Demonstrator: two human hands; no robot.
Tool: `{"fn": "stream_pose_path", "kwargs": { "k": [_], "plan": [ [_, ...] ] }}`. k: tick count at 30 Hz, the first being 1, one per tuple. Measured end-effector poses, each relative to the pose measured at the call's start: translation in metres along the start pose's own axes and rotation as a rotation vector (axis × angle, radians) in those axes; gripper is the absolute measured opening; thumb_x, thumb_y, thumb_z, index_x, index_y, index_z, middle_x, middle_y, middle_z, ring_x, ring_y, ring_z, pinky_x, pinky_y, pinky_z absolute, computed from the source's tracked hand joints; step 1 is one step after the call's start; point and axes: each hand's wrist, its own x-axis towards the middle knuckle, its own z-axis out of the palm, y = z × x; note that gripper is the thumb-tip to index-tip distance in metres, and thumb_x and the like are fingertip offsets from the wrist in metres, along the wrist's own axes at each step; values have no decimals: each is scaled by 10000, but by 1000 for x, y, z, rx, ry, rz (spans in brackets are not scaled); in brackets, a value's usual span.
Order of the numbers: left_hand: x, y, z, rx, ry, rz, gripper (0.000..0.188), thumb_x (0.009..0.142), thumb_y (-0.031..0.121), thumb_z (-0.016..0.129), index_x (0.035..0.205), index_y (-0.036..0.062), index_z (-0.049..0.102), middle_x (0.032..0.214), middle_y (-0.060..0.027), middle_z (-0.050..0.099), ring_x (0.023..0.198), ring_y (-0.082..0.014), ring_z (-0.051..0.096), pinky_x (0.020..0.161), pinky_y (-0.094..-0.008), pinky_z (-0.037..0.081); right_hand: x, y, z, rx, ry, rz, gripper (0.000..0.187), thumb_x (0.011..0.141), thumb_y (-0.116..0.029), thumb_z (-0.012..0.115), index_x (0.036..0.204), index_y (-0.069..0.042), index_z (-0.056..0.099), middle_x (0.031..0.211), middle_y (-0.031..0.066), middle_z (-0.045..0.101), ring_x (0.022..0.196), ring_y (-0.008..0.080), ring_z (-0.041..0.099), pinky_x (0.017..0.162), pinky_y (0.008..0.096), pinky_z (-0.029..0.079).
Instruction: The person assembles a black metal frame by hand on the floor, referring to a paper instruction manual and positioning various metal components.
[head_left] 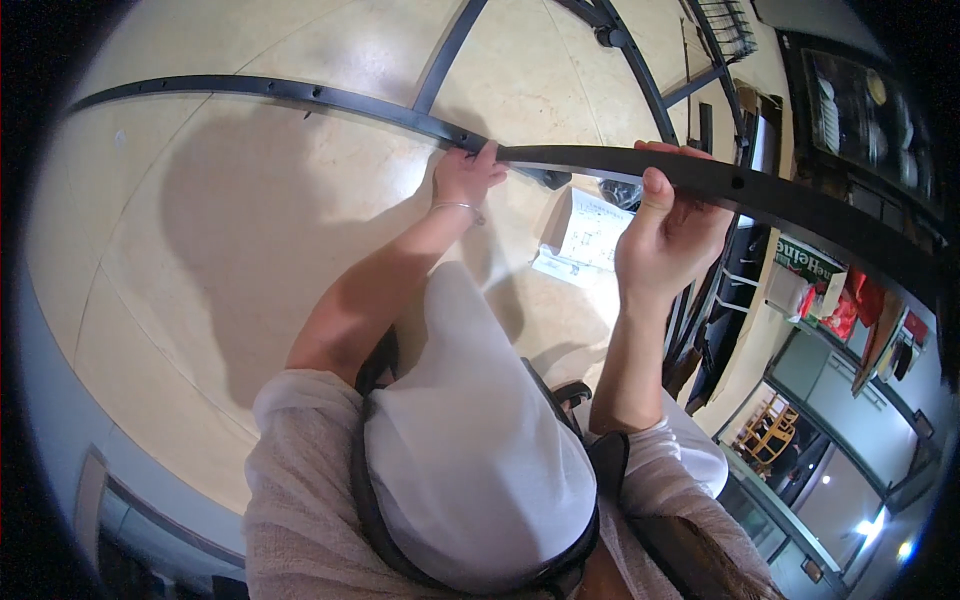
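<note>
A long black metal bar with a hole near my right hand runs from the middle toward the right edge. My right hand is wrapped round it, thumb on the near side. My left hand is closed at the joint where this bar's end meets another black bar, which stretches far to the left near the floor. The fingertips there are partly hidden. From that second bar a black crosspiece goes up and away. A white printed sheet lies unfolded on the floor between my hands.
Other black frame bars stand at the far right, near a wire rack. Along the right are a glass-fronted cabinet, a green cardboard box and a red bag. Beneath everything is a pale tiled floor.
</note>
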Motion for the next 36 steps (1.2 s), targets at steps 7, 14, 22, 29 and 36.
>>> {"fn": "stream_pose_path", "kwargs": {
  "k": [7, 14, 22, 29, 36],
  "plan": [
    [-1, 0, 1, 2, -13, 34, 279, 788, 151, 555, 847, -99, 445, 741, -153, 563, 657, -210, 605, 544, -254, 517, 1, 1, 7, -118, 89, 14, 279, 770, -50, 571, 958, 44, 387, 856, 123, 542, 773, 157, 548, 669, 217, 443],
    [3, 3, 3, -7, 18, -40, 237, 788, 124, 550, 814, -96, 465, 746, -150, 568, 622, -204, 609, 524, -254, 518, 13, 8, -10, 202, -85, 70, 277, 759, -62, 592, 962, 26, 425, 845, 135, 566, 840, 167, 552, 740, 251, 435],
    [-2, 4, 2, 14, -58, 11, 217, 794, 123, 545, 827, -81, 477, 747, -148, 576, 631, -189, 600, 546, -260, 517, 58, 31, -21, 946, -659, -49, 412, 687, -331, 669, 864, -14, 473, 729, 108, 556, 776, 313, 569, 714, 399, 455],
    [2, 5, -3, 8, -79, 74, 234, 791, 133, 553, 815, -88, 481, 742, -147, 578, 616, -192, 596, 541, -255, 518, 74, 15, -8, 1003, -850, -134, 359, 817, -344, 441, 543, -127, 358, 419, -5, 361, 347, 89, 319, 372, 235, 277],
    [-1, 6, 4, 38, 16, 5, 278, 777, 135, 565, 853, -103, 443, 731, -171, 574, 639, -236, 613, 550, -268, 527, 47, -20, 20, 563, 282, 125, 367, 793, -115, 416, 441, -73, 321, 353, 28, 335, 278, 82, 278, 297, 223, 187]
  ]
}}
